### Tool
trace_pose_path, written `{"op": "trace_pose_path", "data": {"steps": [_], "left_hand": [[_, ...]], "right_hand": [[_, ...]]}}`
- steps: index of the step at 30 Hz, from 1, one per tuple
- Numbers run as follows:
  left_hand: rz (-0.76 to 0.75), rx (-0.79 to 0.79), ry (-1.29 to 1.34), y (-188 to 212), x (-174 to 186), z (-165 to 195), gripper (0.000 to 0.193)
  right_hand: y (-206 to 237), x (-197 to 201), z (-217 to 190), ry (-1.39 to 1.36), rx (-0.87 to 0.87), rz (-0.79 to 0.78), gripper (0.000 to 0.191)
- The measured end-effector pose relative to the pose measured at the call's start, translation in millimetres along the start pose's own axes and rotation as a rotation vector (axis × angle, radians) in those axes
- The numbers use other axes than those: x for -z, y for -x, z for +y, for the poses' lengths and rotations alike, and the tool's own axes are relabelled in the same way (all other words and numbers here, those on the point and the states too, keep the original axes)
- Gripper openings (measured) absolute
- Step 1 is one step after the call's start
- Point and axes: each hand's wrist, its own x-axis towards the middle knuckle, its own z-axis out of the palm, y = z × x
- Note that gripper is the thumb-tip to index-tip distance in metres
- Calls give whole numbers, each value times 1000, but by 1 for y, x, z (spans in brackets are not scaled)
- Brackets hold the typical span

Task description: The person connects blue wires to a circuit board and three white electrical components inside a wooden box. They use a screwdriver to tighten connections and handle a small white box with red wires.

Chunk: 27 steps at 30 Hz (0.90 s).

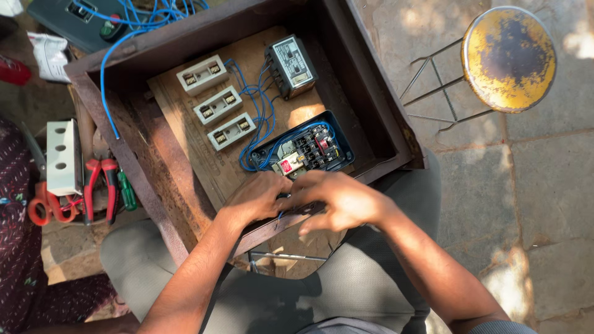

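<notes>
A rusty metal box [154, 179] lies open on my lap with a wooden board [185, 124] inside. On the board sit three white fuse holders [218, 105], a grey switch unit [292, 65] and an open black contactor [306, 148], all joined by blue wires [260, 117]. My left hand [257, 198] and my right hand [337, 201] meet at the box's near edge, just below the contactor. Their fingers pinch something small between them, hidden from view, close to a blue wire end.
Red-handled pliers [99, 185], a green screwdriver [127, 192], orange scissors [46, 207] and a white socket block [62, 158] lie left of the box. A round yellow metal stool [507, 59] stands on stone paving at the right. Another grey box [74, 21] sits at top left.
</notes>
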Motion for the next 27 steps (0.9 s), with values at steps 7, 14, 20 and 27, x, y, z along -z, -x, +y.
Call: {"op": "trace_pose_path", "data": {"steps": [7,14,20,27], "left_hand": [[82,14,-233,-10,-25,-14,12],[23,144,-45,-11,-21,8,23],[-33,77,-96,-7,-23,-1,40],[-76,79,-252,-11,-25,-6,33]], "right_hand": [[-11,-12,19,165,-202,11,16],[1,10,61,481,-467,220,18],[9,10,78,329,-736,265,24],[9,6,77,480,-832,298,27]]}}
